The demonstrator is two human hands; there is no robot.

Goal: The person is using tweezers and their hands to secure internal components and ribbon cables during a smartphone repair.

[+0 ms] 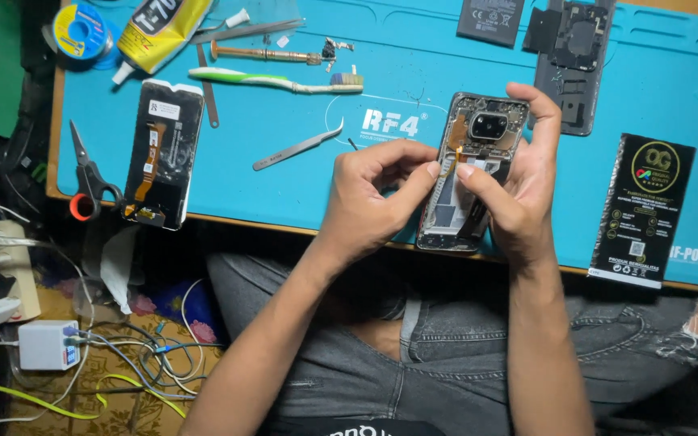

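An opened phone (470, 173) lies on the mat's (284, 194) near edge, between tweezers (296, 149) and a box (644, 210).

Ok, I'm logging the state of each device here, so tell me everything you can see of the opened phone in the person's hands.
The opened phone has its back cover off, showing a square camera module at the top, metal shielding, an orange flex strip and dark parts below. It stands tilted at the near edge of the blue mat. The right hand grips its right side, fingers curled over the top. The left hand pinches at its middle beside the right thumb.
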